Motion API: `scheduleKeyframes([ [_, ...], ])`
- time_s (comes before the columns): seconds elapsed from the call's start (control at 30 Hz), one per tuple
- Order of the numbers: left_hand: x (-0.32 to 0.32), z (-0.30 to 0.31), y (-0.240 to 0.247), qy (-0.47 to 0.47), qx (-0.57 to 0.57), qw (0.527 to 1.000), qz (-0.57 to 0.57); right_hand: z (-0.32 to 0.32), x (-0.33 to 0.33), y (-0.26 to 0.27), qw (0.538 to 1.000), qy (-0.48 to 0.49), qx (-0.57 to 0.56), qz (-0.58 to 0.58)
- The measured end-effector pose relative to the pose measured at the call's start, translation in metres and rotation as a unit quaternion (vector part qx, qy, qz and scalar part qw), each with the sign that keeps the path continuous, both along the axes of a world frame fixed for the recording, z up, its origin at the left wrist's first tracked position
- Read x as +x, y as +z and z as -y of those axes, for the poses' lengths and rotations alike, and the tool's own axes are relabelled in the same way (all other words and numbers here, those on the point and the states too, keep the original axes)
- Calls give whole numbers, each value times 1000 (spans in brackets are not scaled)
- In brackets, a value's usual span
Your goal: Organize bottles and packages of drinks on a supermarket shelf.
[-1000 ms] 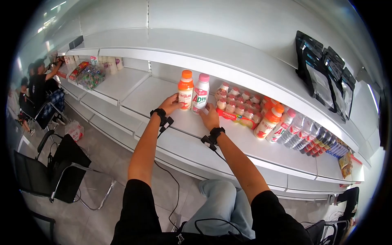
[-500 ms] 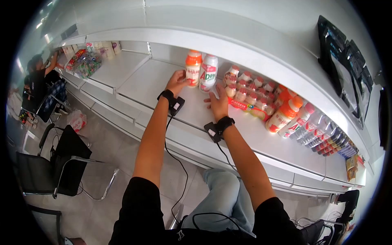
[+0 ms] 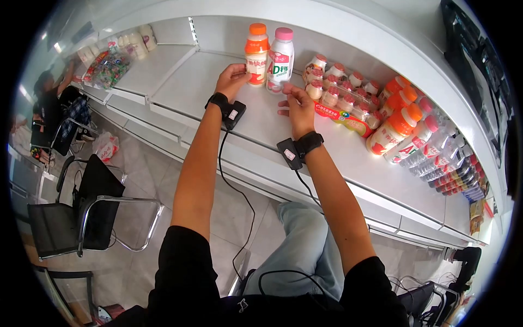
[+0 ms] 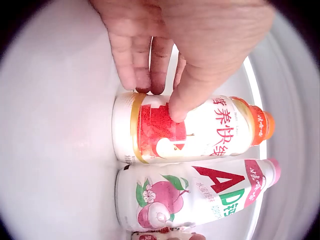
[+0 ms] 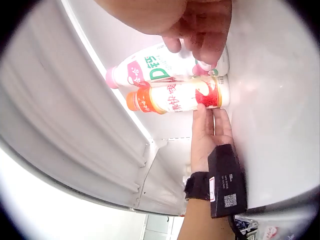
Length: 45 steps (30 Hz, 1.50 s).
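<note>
An orange-capped milk drink bottle (image 3: 256, 57) stands upright on the shelf, side by side with a pink-capped white AD bottle (image 3: 280, 62). My left hand (image 3: 231, 82) is at the orange-capped bottle's left side. In the left wrist view its thumb rests on the front label, and its fairly straight fingers reach the bottle's side. My right hand (image 3: 300, 109) is just right of the AD bottle, fingers loosely bent, fingertips close to its lower part. In the right wrist view those fingers (image 5: 212, 47) overlap the bottle's base.
Right of my right hand sits a shrink-wrapped pack of small red-capped bottles (image 3: 343, 98). Beyond it stand more orange-capped bottles (image 3: 395, 131) and several water bottles (image 3: 436, 158). The upper shelf (image 3: 348, 32) overhangs the row. Bagged goods (image 3: 106, 71) lie far left; a black chair (image 3: 98, 199) stands below.
My right hand has shifted slightly right from the AD bottle, its fingers loosening. My left hand stays at the orange-capped bottle. The head view has shifted, with both bottles appearing higher in the frame.
</note>
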<state>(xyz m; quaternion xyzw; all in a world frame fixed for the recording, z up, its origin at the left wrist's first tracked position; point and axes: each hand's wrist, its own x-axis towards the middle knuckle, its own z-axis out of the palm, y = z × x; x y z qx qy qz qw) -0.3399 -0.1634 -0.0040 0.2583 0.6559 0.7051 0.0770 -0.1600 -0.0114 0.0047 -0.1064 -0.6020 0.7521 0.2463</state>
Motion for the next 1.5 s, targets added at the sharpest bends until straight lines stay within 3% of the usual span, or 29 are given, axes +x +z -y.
scheduleKeyframes([
  [0.33, 0, -7, 2, 5, -16, 1000, -13, 4, -8, -5, 998, 16, 36, -40],
  [0.53, -9, -45, -2, 25, -19, 999, -35, 0, -20, -3, 994, -29, 102, 27],
  [0.57, -12, -53, 0, 35, -29, 998, -34, -5, -19, 1, 990, 17, 95, 103],
  [0.67, -8, -79, 10, 63, -59, 996, -26, -3, -19, -3, 991, -2, 103, 84],
  [0.7, -9, -86, 5, 90, -117, 985, -94, -2, -18, -2, 991, -4, 102, 81],
  [0.8, -12, -98, 1, 102, -143, 982, -71, -2, -17, 0, 993, -4, 106, 59],
  [0.9, -26, -92, -12, 78, -104, 990, -53, -2, -16, -2, 996, 8, 86, 26],
  [1.0, -32, -93, -20, 57, -72, 994, -62, -4, -14, 0, 992, 34, 101, 66],
  [1.17, -14, -93, -8, -36, -38, 997, -53, -4, -28, -18, 992, -5, 129, -1],
  [1.27, -3, -94, -2, -9, -85, 992, -90, -4, -20, -8, 994, 17, 109, 4],
  [1.33, -7, -95, -3, -39, -65, 995, -71, -2, -17, -5, 993, 3, 121, 7],
  [1.5, -9, -93, -7, -4, -65, 993, -93, -3, -17, -8, 991, 0, 132, -6],
])
